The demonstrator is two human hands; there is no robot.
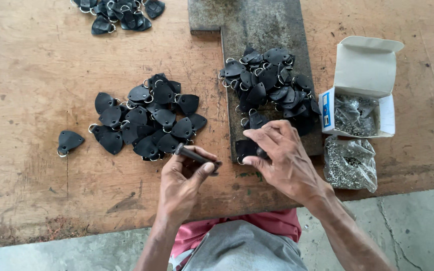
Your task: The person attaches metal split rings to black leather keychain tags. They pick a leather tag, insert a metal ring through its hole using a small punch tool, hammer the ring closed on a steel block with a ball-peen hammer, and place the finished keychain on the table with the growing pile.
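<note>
My left hand (183, 176) grips a short dark metal punch tool (195, 156) near the table's front edge. Just to its right, my right hand (280, 155) presses down on a black leather tab with a metal ring (246, 149), which lies on the near end of a grey metal plate (257, 30). A pile of the same black tabs (269, 83) sits further up the plate. Another pile of tabs (149, 119) lies on the wood left of the plate, with one single tab (69, 142) apart at the far left.
The wooden table (31, 70) bears a third heap of tabs (119, 14) at its far edge. At the right stand an open white cardboard box of small metal parts (362, 93) and a clear bag of rivets (350, 163). Concrete floor (418, 221) lies below the front edge.
</note>
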